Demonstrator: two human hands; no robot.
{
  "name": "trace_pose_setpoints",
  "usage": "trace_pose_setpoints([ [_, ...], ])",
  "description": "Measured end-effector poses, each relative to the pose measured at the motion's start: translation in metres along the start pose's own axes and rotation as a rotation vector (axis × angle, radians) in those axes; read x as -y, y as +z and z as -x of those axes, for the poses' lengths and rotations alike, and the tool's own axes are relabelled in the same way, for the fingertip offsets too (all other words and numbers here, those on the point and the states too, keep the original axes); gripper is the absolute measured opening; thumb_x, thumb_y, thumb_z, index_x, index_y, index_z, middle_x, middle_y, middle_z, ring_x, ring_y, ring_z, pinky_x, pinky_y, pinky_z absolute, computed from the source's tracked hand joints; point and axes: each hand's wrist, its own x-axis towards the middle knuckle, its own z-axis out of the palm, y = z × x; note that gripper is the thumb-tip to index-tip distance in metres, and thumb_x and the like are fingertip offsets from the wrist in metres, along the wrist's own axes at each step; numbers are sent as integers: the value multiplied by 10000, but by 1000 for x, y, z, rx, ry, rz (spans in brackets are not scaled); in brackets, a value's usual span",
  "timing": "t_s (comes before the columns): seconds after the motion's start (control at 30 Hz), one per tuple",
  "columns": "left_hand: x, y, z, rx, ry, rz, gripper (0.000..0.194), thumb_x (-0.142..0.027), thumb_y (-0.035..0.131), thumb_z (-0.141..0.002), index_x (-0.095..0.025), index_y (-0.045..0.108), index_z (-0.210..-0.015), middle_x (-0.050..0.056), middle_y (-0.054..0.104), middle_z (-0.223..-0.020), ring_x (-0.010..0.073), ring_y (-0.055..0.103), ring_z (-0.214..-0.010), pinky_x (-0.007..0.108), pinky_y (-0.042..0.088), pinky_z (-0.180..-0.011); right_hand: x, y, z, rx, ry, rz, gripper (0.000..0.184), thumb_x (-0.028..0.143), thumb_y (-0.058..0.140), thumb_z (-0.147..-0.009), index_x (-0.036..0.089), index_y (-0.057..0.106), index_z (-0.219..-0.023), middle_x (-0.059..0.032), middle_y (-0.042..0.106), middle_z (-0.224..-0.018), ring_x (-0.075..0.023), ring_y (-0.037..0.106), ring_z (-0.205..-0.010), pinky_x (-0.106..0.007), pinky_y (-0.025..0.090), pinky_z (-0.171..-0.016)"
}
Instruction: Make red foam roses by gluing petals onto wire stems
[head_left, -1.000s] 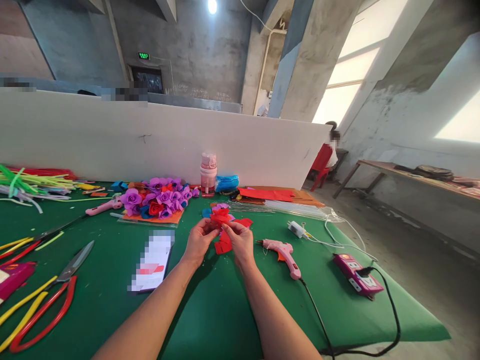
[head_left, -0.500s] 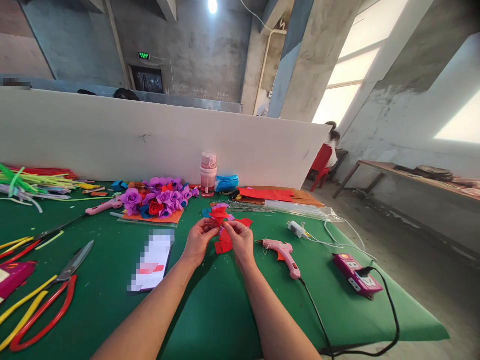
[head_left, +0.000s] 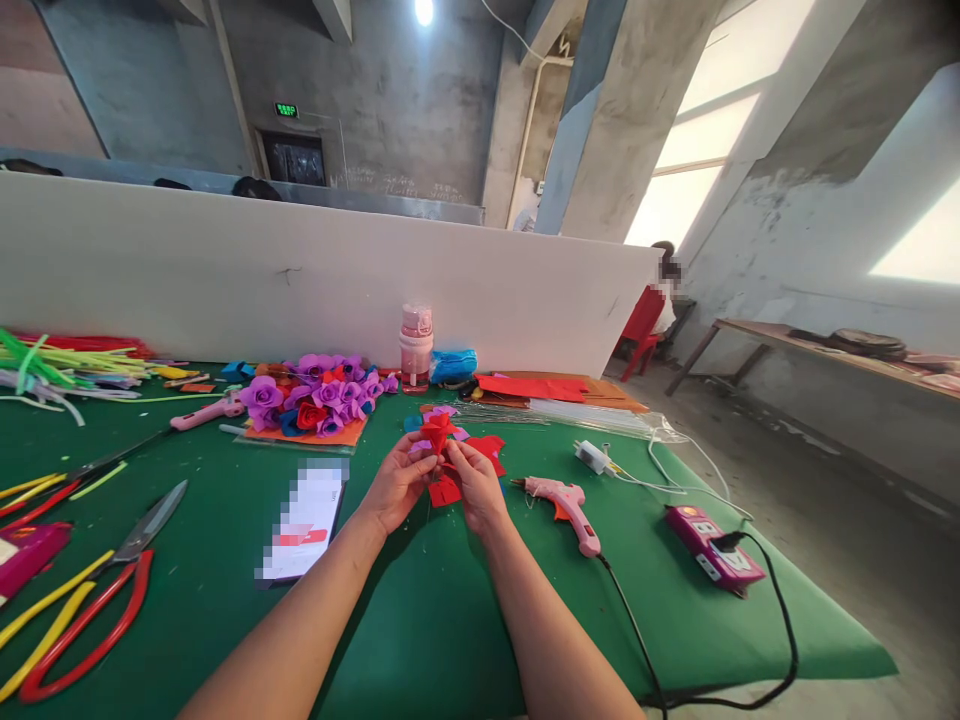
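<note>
Both my hands meet over the middle of the green table (head_left: 420,620). My left hand (head_left: 396,487) and my right hand (head_left: 474,484) pinch a small red paper flower (head_left: 437,430) between their fingertips, holding it upright. More red paper pieces (head_left: 480,452) lie on the table just beyond and under my hands. A pink glue gun (head_left: 564,503) rests to the right of my right hand, its black cord running toward the table's near edge.
A heap of purple, red and blue paper roses (head_left: 315,392) lies at the back left, a pink bottle (head_left: 416,348) behind the hands. Red-handled scissors (head_left: 112,575) and coloured sticks sit at the left, a phone (head_left: 306,520) nearby. A pink power strip (head_left: 714,560) lies right.
My hands have drawn closer together around the red flower and rolled it tighter; it now stands narrower. Nothing else on the table moved.
</note>
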Motion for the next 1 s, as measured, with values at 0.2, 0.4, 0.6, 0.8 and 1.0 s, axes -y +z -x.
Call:
trace_pose_setpoints([
  [0.2, 1, 0, 0, 27, -14, 9, 364, -144, 780, -641, -213, 610, -956, 10, 715, -887, 105, 636, -706, 242, 472, -712, 3, 0, 1, 47, 67, -46, 371, 497, 798, -566, 170, 688, -704, 2, 626, -613, -111, 557, -554, -252, 489, -599],
  [0.4, -1, 0, 0, 28, -43, 4, 363, -151, 786, -635, -202, 610, -948, 18, 722, -858, 94, 633, -667, 229, 468, -695, 7, -2, 3, 96, 124, -144, 299, 393, 825, -578, 178, 663, -706, 25, 616, -630, -88, 544, -552, -232, 472, -611],
  [0.6, -2, 5, -1, -99, 61, -144, 290, -286, 794, -620, -173, 652, -846, 7, 687, -737, 128, 621, -668, 266, 463, -694, 5, -4, -1, 6, 127, -148, 288, 378, 826, -565, 183, 670, -709, 18, 660, -693, -92, 575, -605, -236, 469, -662],
  [0.8, -2, 2, -4, -138, 159, -285, 212, -333, 754, -647, -157, 654, -710, -12, 626, -677, 116, 547, -658, 247, 434, -682, 3, -5, -1, -36, 167, -132, 287, 341, 848, -528, 170, 688, -695, 16, 673, -688, -88, 581, -618, -214, 463, -656],
  [1.0, -3, 3, -3, -176, 152, -288, 209, -298, 765, -581, -149, 638, -653, -21, 609, -618, 113, 523, -622, 246, 423, -663, 1, -7, -1, 20, 194, -145, 292, 351, 849, -557, 154, 691, -704, 18, 668, -671, -68, 581, -614, -186, 466, -663],
])
